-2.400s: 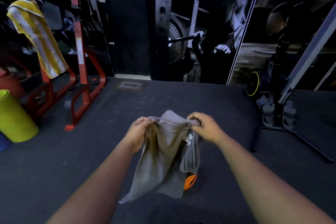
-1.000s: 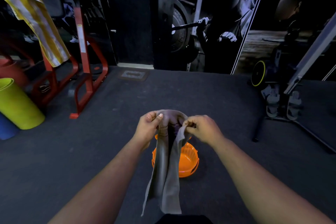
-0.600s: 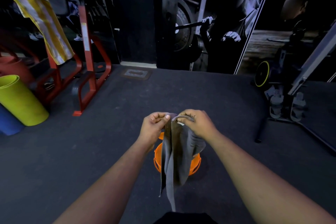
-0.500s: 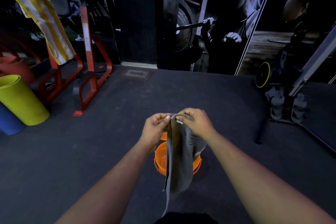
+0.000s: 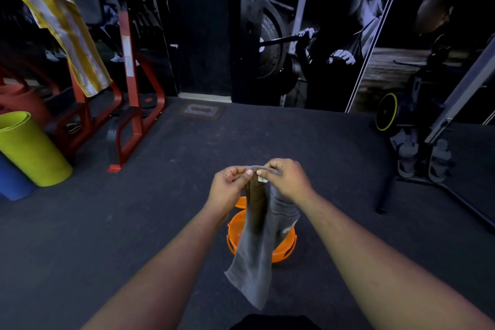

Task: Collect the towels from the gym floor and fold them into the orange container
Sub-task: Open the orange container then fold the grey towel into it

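A grey towel (image 5: 257, 254) hangs folded lengthwise from both hands, in front of me and above the floor. My left hand (image 5: 227, 187) pinches its top edge on the left. My right hand (image 5: 288, 179) pinches the same edge on the right, close to a small white label. Below the towel stands the orange container (image 5: 286, 245) on the dark floor, partly hidden by the cloth. A yellow and white striped towel (image 5: 67, 32) is draped over the red rack at the far left.
A red steel rack (image 5: 131, 83) stands at the left, with a yellow-green rolled mat (image 5: 29, 150) and a blue one (image 5: 12, 182) beside it. An exercise machine (image 5: 428, 147) with legs on the floor stands at the right. A wall with a poster closes the back.
The towel has gone from a wide bunch to a narrow hanging strip as my hands came close together. The view has dropped, and the orange container now shows under the towel.
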Tool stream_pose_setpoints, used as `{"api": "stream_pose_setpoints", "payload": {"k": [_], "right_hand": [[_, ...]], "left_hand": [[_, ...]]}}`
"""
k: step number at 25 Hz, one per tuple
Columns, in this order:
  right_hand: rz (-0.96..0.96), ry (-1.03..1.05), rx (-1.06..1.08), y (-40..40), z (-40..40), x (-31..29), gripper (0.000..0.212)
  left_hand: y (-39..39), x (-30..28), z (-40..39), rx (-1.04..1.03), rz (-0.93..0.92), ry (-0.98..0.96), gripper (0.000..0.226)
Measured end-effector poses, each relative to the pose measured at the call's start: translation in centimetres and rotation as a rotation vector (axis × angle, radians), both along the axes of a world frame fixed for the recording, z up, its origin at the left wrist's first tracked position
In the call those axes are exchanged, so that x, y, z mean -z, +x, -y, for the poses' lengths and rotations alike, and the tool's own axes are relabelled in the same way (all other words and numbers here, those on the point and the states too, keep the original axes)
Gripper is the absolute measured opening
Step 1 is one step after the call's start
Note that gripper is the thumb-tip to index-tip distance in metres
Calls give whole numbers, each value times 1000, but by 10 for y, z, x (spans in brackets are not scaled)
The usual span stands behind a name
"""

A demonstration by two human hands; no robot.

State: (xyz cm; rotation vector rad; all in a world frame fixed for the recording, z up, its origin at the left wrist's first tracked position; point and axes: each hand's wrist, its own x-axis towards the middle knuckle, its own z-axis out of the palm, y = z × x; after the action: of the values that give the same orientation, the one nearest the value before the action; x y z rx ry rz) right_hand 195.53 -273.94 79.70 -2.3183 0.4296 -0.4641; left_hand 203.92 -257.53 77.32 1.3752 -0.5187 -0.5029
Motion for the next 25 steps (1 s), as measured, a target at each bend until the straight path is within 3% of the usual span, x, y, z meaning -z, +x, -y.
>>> {"api": "stream_pose_setpoints", "payload": {"k": [3, 5, 7, 9, 12, 14, 17, 19, 20, 22, 23, 24, 25], "right_hand": [[-123, -134, -76, -14, 15, 4, 38], [-317, -430, -78, -29, 29, 7, 40], [-428, -664, -24, -43, 41, 10, 38], [-347, -783, 51, -48, 44, 13, 35], [-245, -830, 155, -50, 48, 10, 28], [-224, -665, 170, -50, 50, 1, 20], [-32, -159, 182, -46, 50, -9, 26], [121, 123, 192, -43, 54, -14, 31], [184, 252, 186, -43, 57, -17, 31], [275, 473, 127, -42, 54, -31, 32], [324, 553, 91, -43, 49, -39, 35], [384, 628, 62, -43, 43, -43, 37], [450, 699, 48, -44, 35, -47, 39]], "left_hand": [[13, 0, -1, -139, -6, 42, 17], [24, -2, -7, -263, 5, 104, 17], [34, 1, -12, -318, 147, 254, 19], [37, 2, -12, -384, 267, 402, 23], [40, -1, -8, -456, 298, 485, 28], [38, -7, -4, -447, 297, 473, 28], [36, -13, 3, -411, 215, 342, 28], [34, -18, 1, -230, 189, 242, 39], [36, -22, -1, -79, 228, 275, 51], [40, -32, -5, 238, 504, 574, 60], [42, -38, -5, 314, 663, 719, 48], [43, -43, -4, 343, 710, 778, 32], [44, -52, -4, 369, 597, 726, 22]]}}
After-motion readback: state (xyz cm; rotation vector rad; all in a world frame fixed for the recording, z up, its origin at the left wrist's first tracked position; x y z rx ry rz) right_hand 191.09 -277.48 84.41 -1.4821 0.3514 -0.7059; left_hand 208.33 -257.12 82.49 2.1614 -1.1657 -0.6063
